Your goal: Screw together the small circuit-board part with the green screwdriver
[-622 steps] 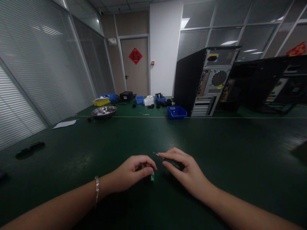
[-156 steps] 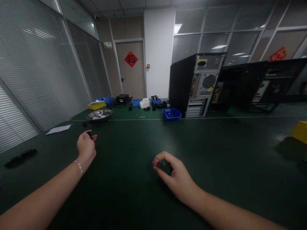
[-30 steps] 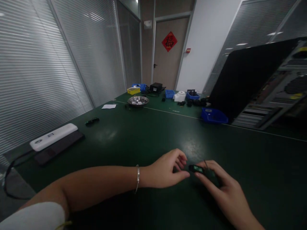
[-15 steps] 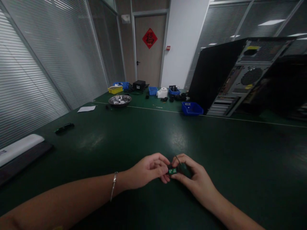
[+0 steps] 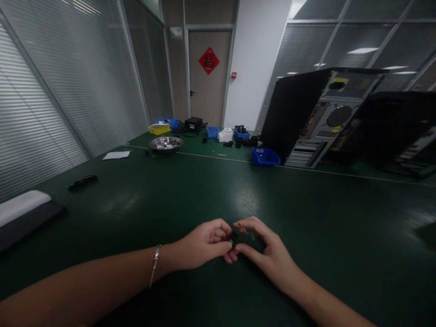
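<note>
The left hand [image 5: 204,245] has its thumb and fingertips drawn together on a small green-and-black part [image 5: 231,241]; the outer fingers are curled beneath. The part sits between the two hands, at the tip of the left thumb, largely covered by fingers; whether it touches the table cannot be determined. The right hand [image 5: 267,245] is bent around a thin-shafted tool [image 5: 243,228], thumb below and forefinger above, with the shaft slanting out past the forefinger. The right fingertips are just beside the part; contact is not discernible owing to blur and overlap. A bracelet [image 5: 156,265] encircles the left wrist.

Both hands are low over a green table [image 5: 190,195]. To the left lie a dark item with green edges [image 5: 82,182], a sheet of paper [image 5: 116,155] and, nearer the edge, a white slab [image 5: 23,206] against a dark flat object [image 5: 30,225]. Beyond, a metal dish [image 5: 165,150] contains small pieces, not identifiable. Along the back are a yellow tray [image 5: 160,131], a black box [image 5: 193,123] with cables and a white housing [image 5: 225,135] between small blue bins. Ahead and right, a deep-blue tray [image 5: 266,160] is just beside the base of a computer tower [image 5: 293,113], which obstructs the view of the partition behind.
</note>
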Motion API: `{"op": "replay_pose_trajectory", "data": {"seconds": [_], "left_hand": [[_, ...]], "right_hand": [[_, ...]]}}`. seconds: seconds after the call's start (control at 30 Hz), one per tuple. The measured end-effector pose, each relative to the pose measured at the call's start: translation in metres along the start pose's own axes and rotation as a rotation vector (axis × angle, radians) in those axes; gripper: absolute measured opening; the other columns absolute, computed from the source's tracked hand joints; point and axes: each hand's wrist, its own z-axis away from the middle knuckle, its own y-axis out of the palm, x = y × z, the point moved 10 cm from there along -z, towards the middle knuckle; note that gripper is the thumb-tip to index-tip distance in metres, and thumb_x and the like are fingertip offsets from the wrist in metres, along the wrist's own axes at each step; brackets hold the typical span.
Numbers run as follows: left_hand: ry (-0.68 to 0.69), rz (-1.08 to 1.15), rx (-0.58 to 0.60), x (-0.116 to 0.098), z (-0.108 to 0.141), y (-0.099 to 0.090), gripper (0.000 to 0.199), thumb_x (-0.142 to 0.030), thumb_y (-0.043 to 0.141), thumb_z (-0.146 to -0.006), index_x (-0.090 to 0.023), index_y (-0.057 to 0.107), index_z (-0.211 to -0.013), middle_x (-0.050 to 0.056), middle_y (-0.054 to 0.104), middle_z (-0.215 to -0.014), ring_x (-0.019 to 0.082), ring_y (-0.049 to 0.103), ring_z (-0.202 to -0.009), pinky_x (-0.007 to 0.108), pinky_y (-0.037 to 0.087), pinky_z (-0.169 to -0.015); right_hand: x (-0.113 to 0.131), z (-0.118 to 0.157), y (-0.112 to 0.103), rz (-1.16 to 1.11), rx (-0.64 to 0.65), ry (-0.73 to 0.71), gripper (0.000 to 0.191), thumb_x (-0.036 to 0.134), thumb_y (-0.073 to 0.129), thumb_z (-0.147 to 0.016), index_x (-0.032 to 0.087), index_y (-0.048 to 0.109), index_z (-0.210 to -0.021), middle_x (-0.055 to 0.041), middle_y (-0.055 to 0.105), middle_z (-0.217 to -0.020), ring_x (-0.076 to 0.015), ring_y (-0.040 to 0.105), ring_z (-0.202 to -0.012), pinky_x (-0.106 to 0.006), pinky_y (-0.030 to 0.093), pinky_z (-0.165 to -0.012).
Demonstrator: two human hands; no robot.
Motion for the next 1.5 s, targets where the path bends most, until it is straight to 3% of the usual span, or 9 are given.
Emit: {"op": "replay_pose_trajectory", "data": {"seconds": [0.23,0.53,0.7,0.83,0.93,1.07,1.27,1.37,1.5], "left_hand": [[0.026,0.012,0.038,0.002,0.002,0.011,0.034,-0.013,0.059,-0.080,-0.013,0.047,-0.112,0.008,0.062,-0.093,0.020,0.064,-0.088,0.042,0.048,-0.083],[0.095,-0.052,-0.022,-0.008,0.002,0.005,0.024,-0.012,0.057,-0.079,-0.011,0.052,-0.103,0.008,0.063,-0.091,0.020,0.063,-0.087,0.040,0.049,-0.080],[0.081,-0.079,-0.070,-0.002,-0.002,0.002,0.025,-0.013,0.056,-0.080,-0.011,0.051,-0.104,0.009,0.063,-0.091,0.020,0.064,-0.083,0.040,0.050,-0.078],[0.030,-0.094,-0.105,0.000,-0.006,0.002,0.036,-0.015,0.056,-0.080,-0.014,0.045,-0.115,0.008,0.064,-0.089,0.019,0.065,-0.080,0.042,0.049,-0.079],[-0.005,-0.134,-0.075,-0.001,-0.008,0.006,0.034,-0.017,0.055,-0.082,-0.014,0.047,-0.115,0.009,0.063,-0.093,0.019,0.064,-0.082,0.043,0.048,-0.081],[0.022,-0.159,-0.098,-0.004,-0.005,0.006,0.029,-0.019,0.054,-0.083,-0.012,0.051,-0.111,0.009,0.062,-0.093,0.018,0.064,-0.082,0.042,0.048,-0.082],[0.132,-0.160,-0.211,-0.006,0.013,0.015,0.030,-0.023,0.054,-0.083,-0.012,0.052,-0.111,0.008,0.061,-0.091,0.018,0.063,-0.080,0.039,0.050,-0.077],[0.169,-0.138,-0.215,-0.009,0.015,0.021,0.031,-0.025,0.055,-0.083,-0.013,0.052,-0.112,0.008,0.061,-0.093,0.018,0.062,-0.081,0.038,0.050,-0.076],[0.208,-0.130,-0.281,-0.014,0.016,0.014,0.030,-0.022,0.055,-0.083,-0.013,0.052,-0.111,0.008,0.060,-0.093,0.018,0.061,-0.081,0.037,0.049,-0.076]], "right_hand": [[0.005,0.002,-0.005,0.019,-0.044,-0.006,0.019,0.020,0.063,-0.080,0.020,0.060,-0.099,-0.0045,0.058,-0.094,-0.0195,0.057,-0.090,-0.032,0.046,-0.082],[0.010,0.009,-0.005,0.000,-0.073,0.000,0.020,0.031,0.053,-0.088,0.019,0.060,-0.102,-0.0056,0.059,-0.094,-0.0199,0.057,-0.090,-0.032,0.046,-0.081],[0.004,0.011,-0.011,-0.002,-0.036,0.054,0.027,0.035,0.046,-0.091,0.021,0.054,-0.114,-0.0057,0.058,-0.097,-0.0166,0.056,-0.080,-0.026,0.046,-0.067],[0.008,0.004,-0.029,0.025,-0.037,0.022,0.029,0.033,0.047,-0.091,0.021,0.049,-0.117,-0.0049,0.056,-0.100,-0.0134,0.053,-0.072,-0.023,0.043,-0.061],[0.010,0.006,-0.039,0.111,-0.006,0.012,0.029,0.030,0.049,-0.089,0.022,0.048,-0.117,-0.0043,0.056,-0.100,-0.0135,0.053,-0.073,-0.024,0.044,-0.064],[0.009,0.021,-0.038,0.161,0.049,-0.073,0.026,0.031,0.048,-0.089,0.020,0.054,-0.112,-0.0063,0.056,-0.106,-0.0189,0.054,-0.091,-0.030,0.044,-0.079],[-0.016,0.041,-0.041,0.031,-0.058,0.061,0.032,0.041,0.047,-0.090,0.020,0.052,-0.113,-0.0012,0.056,-0.078,-0.0123,0.050,-0.059,-0.023,0.040,-0.052],[-0.017,0.042,-0.041,-0.010,-0.066,0.081,0.036,0.045,0.048,-0.088,0.019,0.053,-0.113,0.0006,0.053,-0.068,-0.0120,0.047,-0.053,-0.022,0.038,-0.047],[-0.023,0.043,-0.054,-0.014,-0.136,0.142,0.041,0.049,0.048,-0.086,0.018,0.052,-0.114,0.0025,0.048,-0.062,-0.0124,0.045,-0.050,-0.023,0.036,-0.045]]}}
